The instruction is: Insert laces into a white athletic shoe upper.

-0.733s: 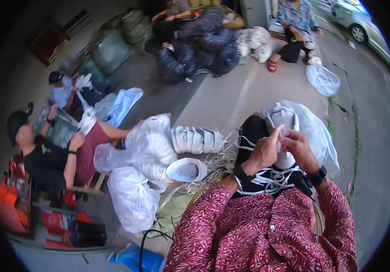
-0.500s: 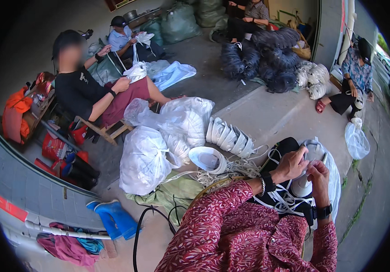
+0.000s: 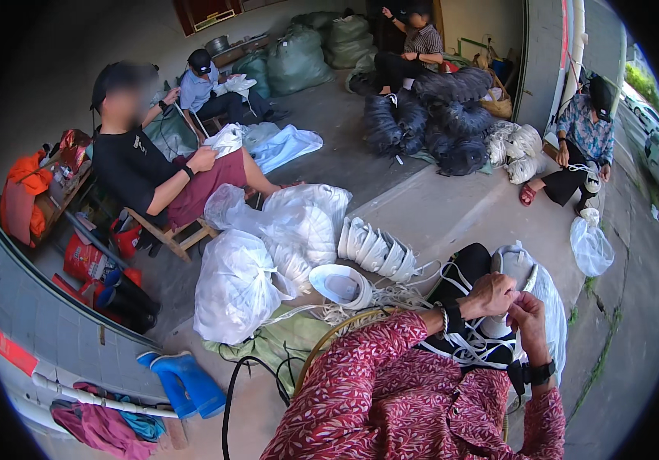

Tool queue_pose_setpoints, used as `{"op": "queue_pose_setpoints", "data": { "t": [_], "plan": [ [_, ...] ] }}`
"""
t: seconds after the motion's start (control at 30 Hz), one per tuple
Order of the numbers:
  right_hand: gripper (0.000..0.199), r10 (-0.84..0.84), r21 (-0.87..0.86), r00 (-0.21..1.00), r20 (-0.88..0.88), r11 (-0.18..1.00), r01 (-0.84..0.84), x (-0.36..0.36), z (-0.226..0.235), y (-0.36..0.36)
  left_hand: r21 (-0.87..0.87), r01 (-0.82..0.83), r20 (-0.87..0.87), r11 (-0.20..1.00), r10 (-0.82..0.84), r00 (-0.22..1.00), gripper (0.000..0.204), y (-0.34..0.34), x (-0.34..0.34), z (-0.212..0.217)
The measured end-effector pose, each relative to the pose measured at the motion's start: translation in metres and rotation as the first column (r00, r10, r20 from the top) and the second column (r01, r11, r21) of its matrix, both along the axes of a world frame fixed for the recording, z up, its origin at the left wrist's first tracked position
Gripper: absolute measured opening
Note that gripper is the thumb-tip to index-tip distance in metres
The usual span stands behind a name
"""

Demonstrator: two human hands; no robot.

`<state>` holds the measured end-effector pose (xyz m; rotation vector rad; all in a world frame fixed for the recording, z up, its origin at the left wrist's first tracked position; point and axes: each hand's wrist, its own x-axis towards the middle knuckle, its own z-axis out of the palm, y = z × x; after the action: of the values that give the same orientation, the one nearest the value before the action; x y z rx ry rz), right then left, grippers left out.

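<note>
- Left hand (image 3: 490, 297) and right hand (image 3: 529, 314) work close together, fingertips bunched — what they pinch cannot be told
- Pale shoe (image 3: 515, 264) rests beneath them on the lap (image 3: 473, 262), likely light, pliable — best gripped by its rim
- White laces (image 3: 473, 354) lie nearer the waist

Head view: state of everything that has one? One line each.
Left hand: fingers bent at the grey shoe; grip unclear
Right hand: fingers bent beside the left hand; grip unclear
Grey shoe: partly covered by the hands
White laces: loose, tangled
White shoe stack: nested in a row
Front white bag: stuffed full
Black bundles: piled up
Green sacks: bulging
</note>
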<state>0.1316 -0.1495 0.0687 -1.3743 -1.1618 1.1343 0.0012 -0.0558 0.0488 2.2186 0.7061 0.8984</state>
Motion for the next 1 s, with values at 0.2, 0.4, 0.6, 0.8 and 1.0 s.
{"op": "queue_pose_setpoints", "data": {
  "t": [0.2,0.4,0.6,0.8,1.0],
  "plan": [
    [0.015,0.029,-0.011,1.000,0.007,1.000,-0.029,-0.002,0.004,-0.009,-0.057,-0.035,0.019,0.998,0.037,0.999,0.026,-0.004,0.004,0.007],
    [0.026,0.190,-0.106,0.974,0.124,0.978,-0.178,-0.005,0.016,-0.009,-0.024,-0.134,0.187,0.991,0.136,0.973,0.026,0.004,-0.010,0.000],
    [0.024,0.073,-0.095,0.997,0.017,0.993,-0.071,0.043,0.031,0.008,-0.204,-0.100,0.062,0.974,0.115,0.991,0.025,-0.011,-0.013,0.022],
    [0.025,0.016,-0.119,0.998,-0.059,0.993,-0.023,0.065,0.052,0.039,0.184,0.552,-0.058,0.814,-0.551,0.832,0.007,-0.060,0.002,0.006],
    [0.024,0.122,-0.136,0.992,0.018,0.984,-0.119,0.063,0.087,0.069,0.160,0.597,-0.356,0.786,-0.519,0.777,0.051,-0.052,0.013,-0.038]
  ]
}}
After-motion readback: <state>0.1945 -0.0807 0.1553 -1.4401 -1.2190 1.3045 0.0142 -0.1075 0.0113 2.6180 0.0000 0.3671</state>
